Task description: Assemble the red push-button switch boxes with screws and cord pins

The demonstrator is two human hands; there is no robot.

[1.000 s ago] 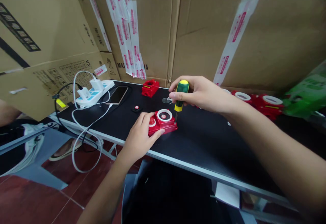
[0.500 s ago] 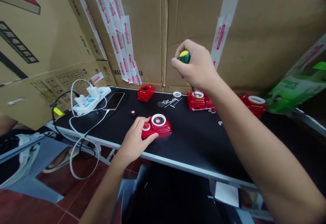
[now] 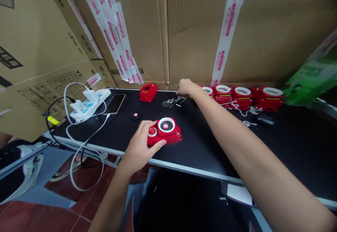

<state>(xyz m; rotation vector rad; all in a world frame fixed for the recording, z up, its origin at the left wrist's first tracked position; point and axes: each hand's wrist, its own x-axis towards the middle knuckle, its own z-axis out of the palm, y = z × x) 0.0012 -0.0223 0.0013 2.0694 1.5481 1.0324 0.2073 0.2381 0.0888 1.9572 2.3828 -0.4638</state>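
The red unit (image 3: 170, 137), near the front edge of the desk (image 3: 202, 151), is gripped at its left end by the left hand (image 3: 140, 146); it is best kept flat, its white ring (image 3: 160, 126) uncovered. Whether the right hand (image 3: 185, 87) is closed on anything cannot be told.

Counter (image 3: 197, 151): device (image 3: 171, 139) at near centre; small button part (image 3: 136, 115) to its far left. Left: power strip (image 3: 91, 108), phone (image 3: 116, 104) just right of it. Far side: lone housing (image 3: 148, 93), loose parts (image 3: 173, 102) rightward, then row of devices (image 3: 242, 99). Cardboard (image 3: 192, 49) behind.
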